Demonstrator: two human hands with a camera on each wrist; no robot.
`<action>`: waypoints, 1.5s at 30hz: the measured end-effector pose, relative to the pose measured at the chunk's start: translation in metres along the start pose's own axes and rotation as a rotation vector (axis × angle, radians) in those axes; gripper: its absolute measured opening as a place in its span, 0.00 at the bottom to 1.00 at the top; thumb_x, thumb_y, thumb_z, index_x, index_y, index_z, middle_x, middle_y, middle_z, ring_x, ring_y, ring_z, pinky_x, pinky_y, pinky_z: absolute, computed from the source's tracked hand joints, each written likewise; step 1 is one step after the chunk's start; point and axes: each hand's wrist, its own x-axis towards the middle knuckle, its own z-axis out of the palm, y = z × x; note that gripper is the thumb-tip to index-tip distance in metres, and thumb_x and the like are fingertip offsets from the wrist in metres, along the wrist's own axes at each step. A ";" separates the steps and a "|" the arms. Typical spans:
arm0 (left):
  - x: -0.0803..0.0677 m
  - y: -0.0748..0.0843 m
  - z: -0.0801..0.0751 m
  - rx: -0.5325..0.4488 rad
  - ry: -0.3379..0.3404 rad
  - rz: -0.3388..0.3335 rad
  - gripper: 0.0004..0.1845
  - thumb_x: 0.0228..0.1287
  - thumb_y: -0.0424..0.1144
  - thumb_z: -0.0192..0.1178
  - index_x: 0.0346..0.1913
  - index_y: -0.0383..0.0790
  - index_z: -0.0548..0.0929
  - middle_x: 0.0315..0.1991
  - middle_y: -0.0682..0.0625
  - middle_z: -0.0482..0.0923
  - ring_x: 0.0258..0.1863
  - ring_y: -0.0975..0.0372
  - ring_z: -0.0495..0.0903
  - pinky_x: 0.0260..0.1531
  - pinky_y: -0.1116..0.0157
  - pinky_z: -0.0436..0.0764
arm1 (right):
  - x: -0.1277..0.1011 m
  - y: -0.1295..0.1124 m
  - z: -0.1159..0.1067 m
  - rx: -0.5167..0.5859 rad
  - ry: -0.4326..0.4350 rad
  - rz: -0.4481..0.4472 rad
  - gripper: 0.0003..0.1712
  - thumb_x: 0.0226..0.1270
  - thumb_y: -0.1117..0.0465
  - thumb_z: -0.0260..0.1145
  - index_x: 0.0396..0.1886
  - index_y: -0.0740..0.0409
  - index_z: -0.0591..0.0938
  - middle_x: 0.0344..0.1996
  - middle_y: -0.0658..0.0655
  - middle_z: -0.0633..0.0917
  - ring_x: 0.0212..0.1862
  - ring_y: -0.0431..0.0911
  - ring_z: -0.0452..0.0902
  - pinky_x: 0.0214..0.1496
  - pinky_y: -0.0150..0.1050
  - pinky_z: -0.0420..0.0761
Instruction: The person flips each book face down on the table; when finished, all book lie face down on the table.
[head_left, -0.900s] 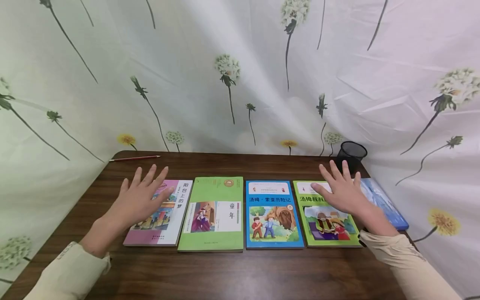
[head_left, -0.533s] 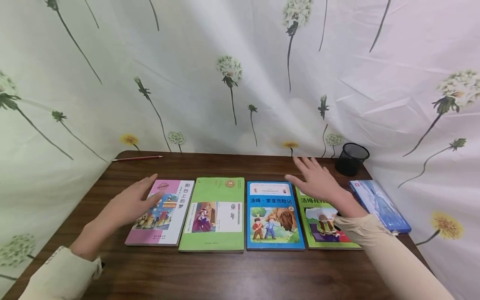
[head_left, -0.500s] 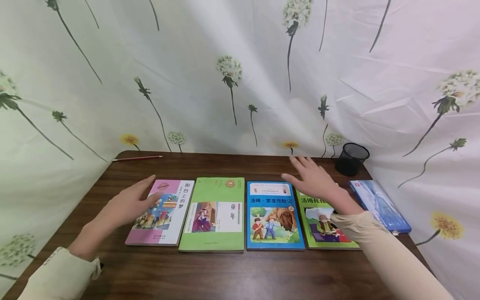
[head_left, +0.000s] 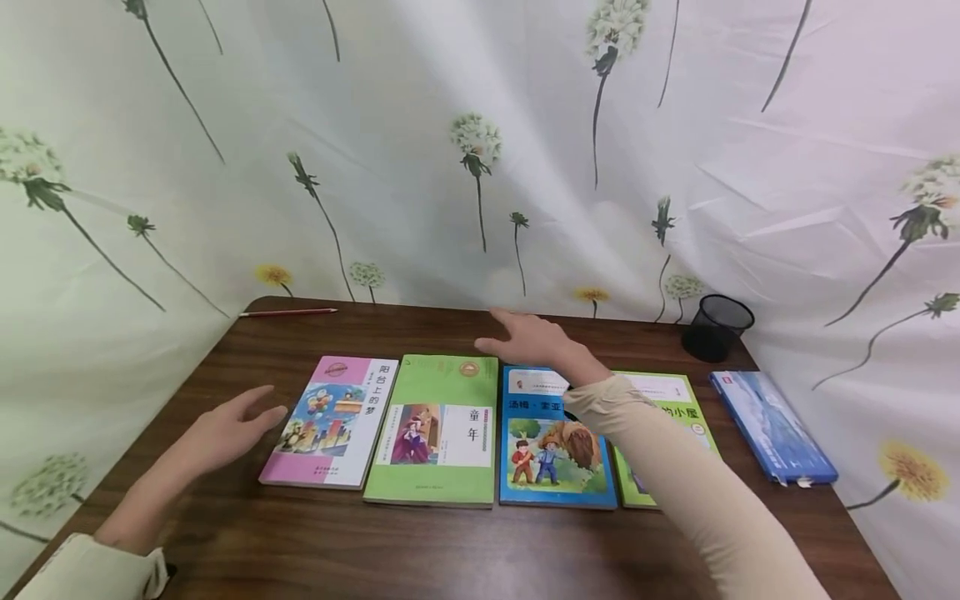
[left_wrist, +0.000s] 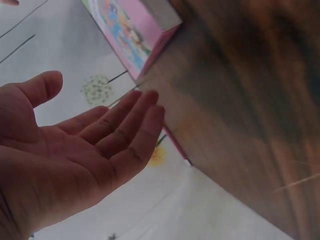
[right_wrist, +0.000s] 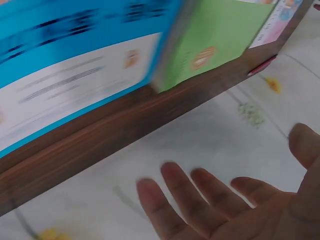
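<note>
Beside the pink-and-white book at the left, my left hand hovers with relaxed fingers; the left wrist view shows its palm holding nothing. My right hand reaches across above the top of the blue book, its fingertips near the top right corner of the green book. In the right wrist view its fingers are spread and hold nothing. A second green book lies partly behind my right sleeve.
A blue box-like book lies at the table's right edge, and a black mesh pen holder stands behind it. A red pencil lies along the back left edge of the wooden table. A floral curtain hangs behind.
My right hand has swept left from over the right green book to above the blue one. My left hand has drawn left and down, off the pink book. The books stay in place.
</note>
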 end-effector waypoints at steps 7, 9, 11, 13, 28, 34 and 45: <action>-0.007 -0.012 0.004 -0.195 -0.125 -0.086 0.45 0.78 0.61 0.40 0.74 0.20 0.50 0.65 0.18 0.64 0.51 0.40 0.83 0.40 0.49 0.85 | 0.034 -0.041 0.013 0.323 -0.186 0.024 0.46 0.73 0.39 0.58 0.82 0.46 0.50 0.78 0.58 0.61 0.66 0.60 0.74 0.62 0.57 0.79; -0.009 -0.014 0.007 -0.259 -0.143 -0.103 0.45 0.78 0.61 0.40 0.75 0.21 0.47 0.66 0.18 0.61 0.53 0.39 0.82 0.40 0.51 0.86 | 0.042 -0.051 0.018 0.418 -0.205 0.043 0.46 0.73 0.42 0.60 0.82 0.44 0.49 0.77 0.60 0.62 0.61 0.62 0.77 0.56 0.59 0.82; -0.010 -0.015 0.010 -0.293 -0.156 -0.108 0.46 0.78 0.61 0.40 0.75 0.21 0.45 0.67 0.17 0.59 0.54 0.39 0.81 0.40 0.51 0.86 | 0.050 -0.061 0.025 0.470 -0.205 0.050 0.46 0.73 0.44 0.61 0.82 0.43 0.50 0.77 0.60 0.63 0.61 0.63 0.77 0.56 0.58 0.82; -0.011 -0.016 0.012 -0.323 -0.170 -0.123 0.48 0.77 0.63 0.41 0.76 0.22 0.43 0.68 0.17 0.57 0.54 0.40 0.81 0.41 0.51 0.86 | 0.056 -0.069 0.032 0.490 -0.197 0.045 0.45 0.73 0.45 0.62 0.82 0.43 0.51 0.76 0.60 0.64 0.61 0.62 0.77 0.55 0.58 0.82; -0.023 -0.016 0.016 -0.491 -0.232 -0.207 0.47 0.76 0.61 0.44 0.77 0.25 0.43 0.71 0.20 0.53 0.55 0.41 0.80 0.43 0.50 0.86 | 0.082 -0.092 0.078 0.522 -0.188 0.061 0.47 0.71 0.50 0.65 0.82 0.46 0.51 0.74 0.60 0.68 0.46 0.54 0.82 0.45 0.47 0.85; -0.032 -0.016 0.016 -0.521 -0.251 -0.227 0.46 0.77 0.60 0.44 0.76 0.24 0.44 0.71 0.21 0.56 0.54 0.44 0.81 0.43 0.52 0.85 | 0.086 -0.098 0.087 0.516 -0.219 0.051 0.47 0.71 0.50 0.65 0.82 0.46 0.51 0.75 0.59 0.65 0.40 0.50 0.82 0.38 0.43 0.85; -0.047 -0.015 0.019 -0.632 -0.261 -0.250 0.47 0.77 0.61 0.44 0.77 0.26 0.42 0.71 0.21 0.55 0.57 0.47 0.80 0.45 0.52 0.86 | 0.093 -0.111 0.097 0.479 -0.217 0.084 0.46 0.69 0.50 0.66 0.81 0.43 0.54 0.72 0.58 0.70 0.42 0.50 0.79 0.44 0.45 0.85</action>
